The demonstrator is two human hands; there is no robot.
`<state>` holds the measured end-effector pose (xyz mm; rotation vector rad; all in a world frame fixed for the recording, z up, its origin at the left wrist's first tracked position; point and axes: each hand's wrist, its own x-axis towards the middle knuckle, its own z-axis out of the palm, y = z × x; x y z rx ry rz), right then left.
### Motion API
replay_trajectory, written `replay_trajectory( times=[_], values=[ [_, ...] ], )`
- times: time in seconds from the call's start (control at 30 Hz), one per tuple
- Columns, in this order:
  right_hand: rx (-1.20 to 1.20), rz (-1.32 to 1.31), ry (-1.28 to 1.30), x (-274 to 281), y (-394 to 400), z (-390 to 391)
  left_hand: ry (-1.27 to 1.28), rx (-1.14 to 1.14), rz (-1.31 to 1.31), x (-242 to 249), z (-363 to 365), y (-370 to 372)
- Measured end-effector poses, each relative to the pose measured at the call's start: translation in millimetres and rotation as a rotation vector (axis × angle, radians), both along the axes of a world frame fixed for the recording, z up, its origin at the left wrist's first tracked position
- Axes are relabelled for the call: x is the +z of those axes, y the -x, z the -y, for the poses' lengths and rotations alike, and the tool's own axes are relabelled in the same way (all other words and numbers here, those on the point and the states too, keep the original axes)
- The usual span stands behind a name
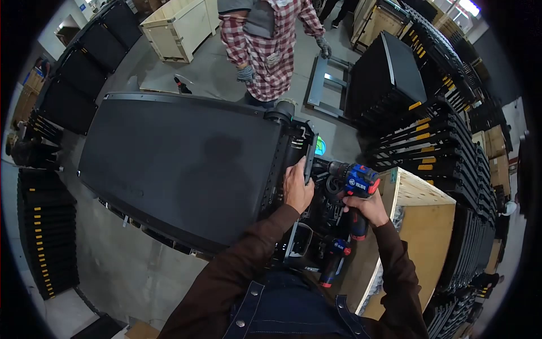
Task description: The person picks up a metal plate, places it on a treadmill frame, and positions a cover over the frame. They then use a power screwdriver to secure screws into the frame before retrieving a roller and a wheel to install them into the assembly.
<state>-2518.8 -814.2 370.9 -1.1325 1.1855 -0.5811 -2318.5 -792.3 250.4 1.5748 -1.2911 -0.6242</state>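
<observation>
A large black treadmill-like deck point(180, 164) lies in front of me, with a metal frame end at its right. My left hand point(298, 186) rests on that frame end, its fingers over a dark metal bracket; whether they grip it is hard to tell. My right hand point(370, 208) is wrapped round the handle of a blue and red power drill point(359, 179), whose chuck points left at the frame's outer side. A second blue and red power tool point(337, 260) lies below, close to the frame's near right corner.
Beside the drill stands an open wooden crate point(426, 237). Across the deck is a person in a checked garment and gloves point(271, 51). Black frames point(435, 144) are stacked at the right, more point(48, 231) at the left. Another wooden crate point(183, 28) stands at the back.
</observation>
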Motion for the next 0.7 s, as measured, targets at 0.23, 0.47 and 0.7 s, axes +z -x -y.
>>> replay_trajectory(
  times=[0.23,0.47,0.7],
  values=[
    [0.08,-0.055,-0.024,13.8,-15.1,14.3,0.027,-0.004,-0.005,0.4,0.0,-5.6],
    [0.204,-0.28,0.009,48.9,-39.0,39.3,0.049,0.005,0.006,-2.3,1.3,-4.4],
    [0.67,-0.67,0.31,64.6,-72.2,109.5,0.053,-0.004,-0.025,-3.2,1.8,-6.2]
  ],
)
